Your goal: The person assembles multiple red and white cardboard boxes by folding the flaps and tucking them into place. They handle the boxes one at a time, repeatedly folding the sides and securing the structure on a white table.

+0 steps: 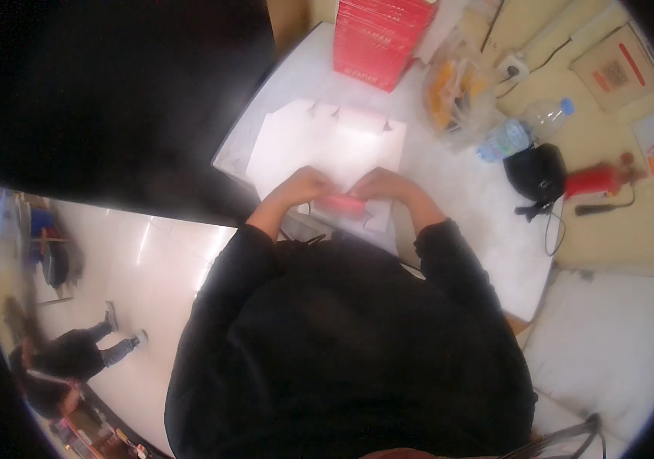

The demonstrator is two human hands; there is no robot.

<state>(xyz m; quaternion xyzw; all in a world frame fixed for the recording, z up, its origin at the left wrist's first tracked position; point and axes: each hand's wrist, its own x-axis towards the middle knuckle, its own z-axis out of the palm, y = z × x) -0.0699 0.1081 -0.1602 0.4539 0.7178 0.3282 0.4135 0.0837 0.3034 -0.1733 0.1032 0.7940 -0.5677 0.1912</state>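
A large white sheet (289,138), seemingly a die-cut card blank with small notches along its far and near edges, lies flat on the white table. My left hand (308,186) and my right hand (385,185) meet at its near edge, with fingers bent and closed on it. Between them a pinkish-red strip (342,204) shows, which looks like the coloured reverse of a turned-up flap. Blur hides exactly how the fingertips grip.
Red printed boxes or folded cartons (380,42) are stacked at the table's far side. To the right are a plastic bag with orange contents (449,96), water bottles (507,140), a black pouch (533,174) and a red cylinder (593,180). A person (74,356) is at lower left.
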